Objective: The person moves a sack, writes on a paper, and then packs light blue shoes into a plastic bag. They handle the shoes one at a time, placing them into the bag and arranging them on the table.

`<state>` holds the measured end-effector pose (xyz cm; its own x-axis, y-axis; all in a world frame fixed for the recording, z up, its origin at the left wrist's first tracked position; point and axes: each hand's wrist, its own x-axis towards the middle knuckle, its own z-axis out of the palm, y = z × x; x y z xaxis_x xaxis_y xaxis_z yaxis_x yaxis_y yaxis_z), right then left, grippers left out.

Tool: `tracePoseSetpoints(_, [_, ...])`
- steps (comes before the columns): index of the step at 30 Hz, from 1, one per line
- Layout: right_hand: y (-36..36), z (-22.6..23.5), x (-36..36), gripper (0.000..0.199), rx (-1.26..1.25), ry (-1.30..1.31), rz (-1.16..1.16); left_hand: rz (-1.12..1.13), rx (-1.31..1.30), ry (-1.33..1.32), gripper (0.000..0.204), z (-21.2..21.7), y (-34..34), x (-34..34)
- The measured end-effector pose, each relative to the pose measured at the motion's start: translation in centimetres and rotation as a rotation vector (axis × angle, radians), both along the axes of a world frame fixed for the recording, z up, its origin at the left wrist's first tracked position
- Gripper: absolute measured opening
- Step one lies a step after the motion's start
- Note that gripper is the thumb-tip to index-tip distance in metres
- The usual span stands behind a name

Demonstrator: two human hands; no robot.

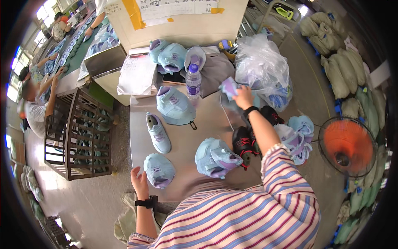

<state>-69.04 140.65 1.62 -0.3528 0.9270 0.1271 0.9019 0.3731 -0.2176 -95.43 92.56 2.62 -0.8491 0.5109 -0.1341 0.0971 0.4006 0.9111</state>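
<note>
Right hand (243, 96) grips a pale shoe upper (228, 88) beside the plastic bag (262, 66).

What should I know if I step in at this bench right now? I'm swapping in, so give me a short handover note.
Left hand: open, resting at the near edge of the grey metal table, beside a pale blue shoe upper with lilac trim.
Right hand: reaching to the far right, gripping a pale blue and lilac shoe piece by the clear plastic bag of parts.
On the table: several pale blue uppers, one finished pale blue sneaker, a black and red shoe, a clear water bottle.
Done and left: cannot tell which pieces are already handled.
</note>
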Motion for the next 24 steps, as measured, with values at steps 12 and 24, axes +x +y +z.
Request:
tracePoseSetpoints(12, [-13.6, 14.4, 6.0, 0.058, -1.181, 1.596, 0.507, -0.870, 0.486, -0.437, 0.067, 11.4, 11.2, 9.7])
tracePoseSetpoints(24, [-25.8, 12.6, 2.4, 0.053, -0.227, 1.155, 0.465, -0.327, 0.913, -0.910, 0.032, 12.7, 11.0, 8.2])
